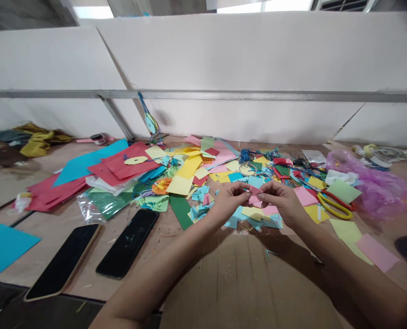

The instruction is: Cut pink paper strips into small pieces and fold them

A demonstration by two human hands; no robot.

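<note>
Between my two hands is a small piece of pink paper (254,191), pinched at its left and right edges. The thumb and fingers of my left hand (231,200) close on one side of it. My right hand (278,199) grips the other side the same way. Below and behind the hands lies a spread of cut paper pieces in pink, yellow, green and light blue (236,218). Right of my right hand rest scissors with yellow and red handles (334,205).
Two phones (128,244) (64,260) lie at the left front. Red sheets (128,160) and a blue sheet (90,160) are stacked at the back left. A purple plastic bag (375,187) sits at the right. Brown cardboard (244,283) lies nearest me.
</note>
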